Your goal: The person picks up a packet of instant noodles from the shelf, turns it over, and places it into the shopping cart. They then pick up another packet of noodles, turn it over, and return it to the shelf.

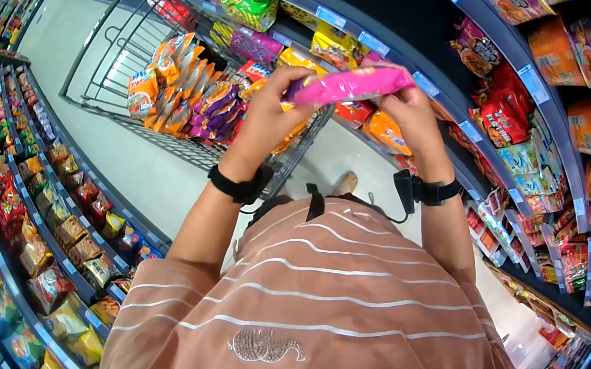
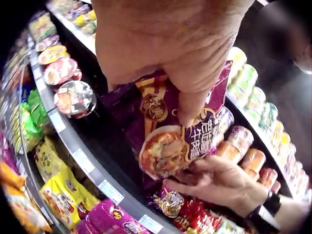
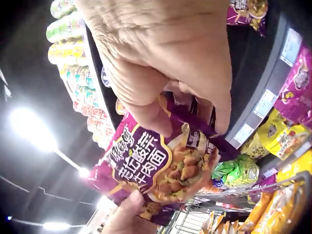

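A purple noodle packet (image 1: 353, 85) is held between both hands, edge-on in the head view. My left hand (image 1: 271, 115) grips its left end, and my right hand (image 1: 409, 110) pinches the right end. In the left wrist view the packet's printed front (image 2: 163, 151) shows a bowl picture, the left thumb lies over it and the right hand (image 2: 219, 183) is at its lower edge. The right wrist view shows the packet (image 3: 161, 165) with the right hand (image 3: 165, 63) over its top and the left hand (image 3: 127, 214) at its lower edge.
A wire shopping cart (image 1: 101, 110) stands ahead, holding orange packets (image 1: 169, 81) and purple packets (image 1: 214, 110). Shelves of noodle packets (image 1: 505, 107) curve along the right side. More shelves of bagged goods (image 1: 50, 282) line the left, across a pale floor (image 1: 55, 60).
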Available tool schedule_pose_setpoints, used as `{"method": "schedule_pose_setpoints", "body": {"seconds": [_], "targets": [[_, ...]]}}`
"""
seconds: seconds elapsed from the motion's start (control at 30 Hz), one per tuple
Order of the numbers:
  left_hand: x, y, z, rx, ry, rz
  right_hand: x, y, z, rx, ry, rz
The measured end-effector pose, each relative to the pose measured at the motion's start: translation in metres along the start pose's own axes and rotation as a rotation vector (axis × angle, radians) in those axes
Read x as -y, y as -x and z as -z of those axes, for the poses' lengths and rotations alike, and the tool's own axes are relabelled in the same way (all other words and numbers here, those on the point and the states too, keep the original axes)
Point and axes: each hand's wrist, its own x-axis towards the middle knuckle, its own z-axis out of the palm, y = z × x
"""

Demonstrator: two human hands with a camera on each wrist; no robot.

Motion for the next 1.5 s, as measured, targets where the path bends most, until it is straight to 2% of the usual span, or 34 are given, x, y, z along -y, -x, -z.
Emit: {"method": "schedule_pose_setpoints", "body": {"seconds": [0.03, 0.07, 0.17, 0.3, 0.43, 0.53, 0.63, 0.7, 0.8, 0.9, 1.1, 1.17, 1.2, 1.3, 1.33, 1.43, 1.47, 1.5], "targets": [[-0.004, -0.005, -0.003, -0.014, -0.214, -0.21, 0.005, 0.002, 0.0, -0.007, -0.005, 0.095], [-0.012, -0.005, -0.007, -0.038, -0.299, -0.298, 0.01, 0.005, 0.004, -0.013, 0.032, 0.117], [-0.029, -0.01, -0.02, -0.063, -0.408, -0.44, 0.016, 0.01, 0.007, -0.122, 0.105, 0.214], [-0.028, -0.017, -0.031, -0.067, -0.521, -0.535, 0.03, 0.022, 0.01, -0.232, 0.038, 0.173], [-0.03, -0.027, -0.048, -0.089, -0.529, -0.58, 0.032, 0.029, 0.025, -0.292, 0.154, 0.214], [-0.032, -0.034, -0.061, -0.074, -0.513, -0.56, 0.03, 0.032, 0.037, -0.326, 0.072, 0.172], [-0.023, -0.046, -0.079, -0.054, -0.489, -0.424, 0.021, 0.034, 0.057, -0.356, 0.007, 0.147], [-0.018, -0.056, -0.096, -0.005, -0.405, -0.261, 0.005, 0.034, 0.075, -0.37, -0.051, 0.127], [-0.002, -0.076, -0.127, 0.06, -0.279, -0.049, 0.0, 0.039, 0.099, -0.451, 0.045, 0.005], [0.019, -0.103, -0.16, 0.115, -0.162, -0.036, -0.007, 0.038, 0.131, -0.522, 0.158, -0.06], [0.054, -0.17, -0.231, 0.199, 0.066, 0.024, 0.002, 0.026, 0.178, -0.605, 0.191, 0.152], [0.067, -0.189, -0.251, 0.218, 0.13, 0.029, 0.0, 0.023, 0.193, -0.59, 0.267, 0.136], [0.068, -0.199, -0.258, 0.287, 0.217, 0.078, -0.002, 0.02, 0.196, -0.604, 0.303, 0.132], [0.074, -0.222, -0.279, 0.366, 0.171, 0.147, -0.022, 0.014, 0.215, -0.621, 0.382, 0.141], [0.082, -0.225, -0.291, 0.281, 0.156, 0.105, -0.026, 0.012, 0.216, -0.624, 0.405, 0.137], [0.092, -0.245, -0.314, 0.341, -0.007, 0.035, -0.027, 0.011, 0.221, -0.613, 0.407, 0.088], [0.093, -0.251, -0.321, 0.405, -0.002, 0.22, -0.025, 0.013, 0.222, -0.609, 0.403, 0.066], [0.097, -0.255, -0.328, 0.474, 0.012, 0.24, -0.024, 0.015, 0.221, -0.6, 0.398, 0.046]]}}
